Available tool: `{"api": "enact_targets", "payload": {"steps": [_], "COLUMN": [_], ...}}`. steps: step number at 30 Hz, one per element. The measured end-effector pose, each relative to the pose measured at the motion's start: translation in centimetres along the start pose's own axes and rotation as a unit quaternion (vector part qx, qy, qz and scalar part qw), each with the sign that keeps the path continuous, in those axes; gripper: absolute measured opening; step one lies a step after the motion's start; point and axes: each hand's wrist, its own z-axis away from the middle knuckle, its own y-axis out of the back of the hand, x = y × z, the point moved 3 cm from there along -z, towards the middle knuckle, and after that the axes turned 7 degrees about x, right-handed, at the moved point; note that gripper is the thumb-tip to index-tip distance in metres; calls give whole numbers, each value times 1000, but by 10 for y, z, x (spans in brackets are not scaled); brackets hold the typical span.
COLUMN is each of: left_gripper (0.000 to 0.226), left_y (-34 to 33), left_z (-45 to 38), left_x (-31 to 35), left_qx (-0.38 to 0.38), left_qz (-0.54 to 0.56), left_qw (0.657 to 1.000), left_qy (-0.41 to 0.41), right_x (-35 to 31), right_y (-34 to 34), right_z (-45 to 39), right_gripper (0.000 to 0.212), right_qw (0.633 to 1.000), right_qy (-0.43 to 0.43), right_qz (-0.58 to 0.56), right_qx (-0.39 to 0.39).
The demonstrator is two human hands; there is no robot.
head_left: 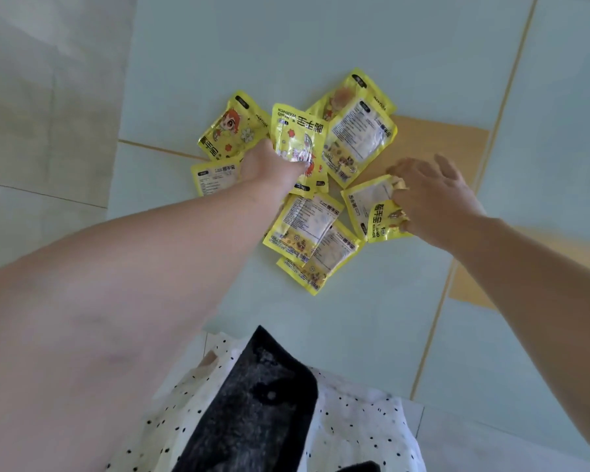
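Note:
Several yellow hand-warmer packets (304, 229) lie scattered on the pale tiled floor (355, 301). My left hand (269, 165) grips one packet (298, 134), held up above the pile with its printed front showing. My right hand (430, 195) pinches a folded yellow packet (384, 216) at the right of the pile, thumb and fingers curled on its edge. More packets lie further back, one with a cartoon figure (234, 126) at the left and one back-side up (360, 141) at the right.
An orange floor tile (433, 144) lies under the right part of the pile. Gold grout lines cross the floor. My white dotted garment with a black panel (263, 403) fills the bottom of the view. A beige surface (41, 90) is at the left.

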Motion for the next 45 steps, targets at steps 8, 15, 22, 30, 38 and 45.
{"api": "enact_targets", "payload": {"steps": [8,15,22,30,38,45], "left_gripper": [57,75,97,38,24,38], "left_y": [-5,14,44,58,12,1], "left_z": [-6,-15,-29,-60,-75,-78], "left_x": [1,-8,-11,45,72,70], "left_qx": [24,-10,-97,-182,-242,-223], "left_qz": [15,93,155,174,77,34], "left_qw": [1000,995,980,968,959,958], "left_qy": [-7,33,74,0,-128,-178], "right_x": [-2,-5,-11,-12,-45,-55], "right_y": [2,-1,6,21,13,4], "right_z": [-4,3,10,-5,-41,-56], "right_gripper": [63,78,52,29,18,18], "right_qw": [999,986,943,566,462,460], "right_qy": [-35,-148,-275,-502,-561,-571], "right_qz": [6,-78,-136,-647,-656,-645], "right_qx": [26,19,-131,94,202,215]}}
